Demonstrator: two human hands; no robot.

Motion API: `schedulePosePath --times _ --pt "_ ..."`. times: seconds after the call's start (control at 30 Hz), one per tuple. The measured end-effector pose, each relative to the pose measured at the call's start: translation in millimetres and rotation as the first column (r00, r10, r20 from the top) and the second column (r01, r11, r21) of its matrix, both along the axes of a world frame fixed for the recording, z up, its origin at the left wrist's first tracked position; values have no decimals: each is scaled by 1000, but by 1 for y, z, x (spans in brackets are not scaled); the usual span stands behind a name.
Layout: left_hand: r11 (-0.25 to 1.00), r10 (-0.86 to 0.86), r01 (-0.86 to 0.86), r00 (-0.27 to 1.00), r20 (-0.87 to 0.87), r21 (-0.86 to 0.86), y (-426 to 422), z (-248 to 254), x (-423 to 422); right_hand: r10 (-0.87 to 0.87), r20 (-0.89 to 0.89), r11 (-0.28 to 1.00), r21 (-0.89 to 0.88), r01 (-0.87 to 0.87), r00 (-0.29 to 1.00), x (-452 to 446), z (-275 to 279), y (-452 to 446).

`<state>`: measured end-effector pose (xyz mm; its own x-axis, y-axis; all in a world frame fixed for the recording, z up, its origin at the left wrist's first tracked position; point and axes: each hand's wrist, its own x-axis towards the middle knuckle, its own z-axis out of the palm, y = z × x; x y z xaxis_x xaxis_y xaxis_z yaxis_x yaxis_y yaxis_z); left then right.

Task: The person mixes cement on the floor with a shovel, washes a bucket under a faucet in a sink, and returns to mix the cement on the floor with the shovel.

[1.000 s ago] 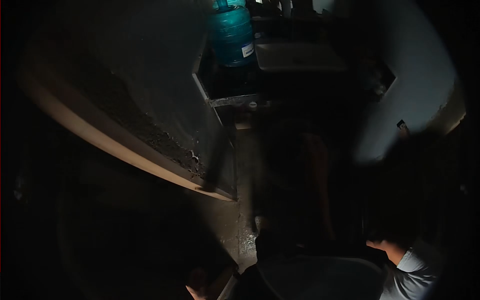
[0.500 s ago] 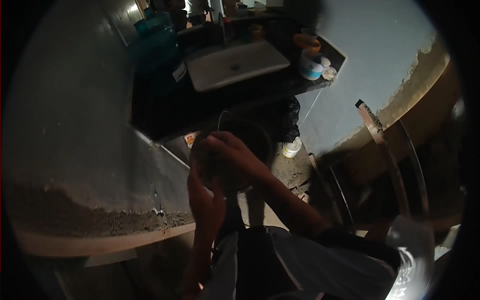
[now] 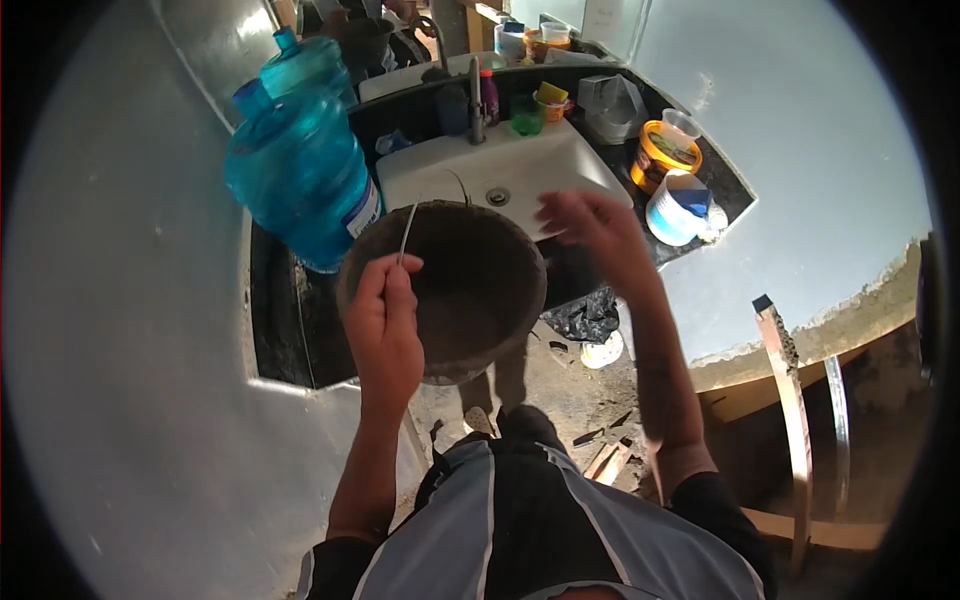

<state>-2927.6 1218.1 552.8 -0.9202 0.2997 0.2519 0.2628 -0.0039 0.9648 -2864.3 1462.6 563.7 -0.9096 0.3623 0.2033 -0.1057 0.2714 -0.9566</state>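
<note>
A dark, round bucket [image 3: 465, 290] with a dirty rim is in front of the white sink [image 3: 580, 165], overlapping its front edge in the view. My left hand [image 3: 385, 325] is closed on the bucket's thin wire handle [image 3: 408, 232] at the left side of the rim. Beyond the rim, a thin curved wire end stands up over the sink. My right hand [image 3: 590, 225] is raised to the right of the bucket, over the sink's front right corner, its fingers apart and slightly blurred, holding nothing.
Large blue water bottle [image 3: 305, 175] stands on the black counter's left. An orange tub [image 3: 665, 158] and a white tub [image 3: 675, 210] stand at its right. Below are a black bag [image 3: 585, 318] and a white container [image 3: 602, 350]. A wooden strip [image 3: 785, 400] rises at the right.
The view has swung to the counter and brightened. Since half a second ago, my right hand has left the bucket and moved right; my left hand stays at the bucket's left side.
</note>
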Motion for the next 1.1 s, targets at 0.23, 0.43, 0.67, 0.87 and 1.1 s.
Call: schedulePosePath --times 0.23,0.43,0.67,0.87,1.1 --pt "986 -115 99 986 119 131 95 -7 -110 -225 2 769 614 176 974 -177 -91 163" --pt "993 -11 5 999 47 115 157 -21 -156 -118 -60 657 744 124 991 -351 -155 222" --pt "970 -48 5 984 172 242 186 -44 -184 -71 -103 482 867 125 992 -416 -186 242" --pt "943 -123 75 984 130 324 195 -70 -201 -23 178 365 917 -158 984 -371 -185 249" --pt "882 -163 93 980 115 463 198 -75 -207 57 124 904 415 -104 991 -390 -253 269"
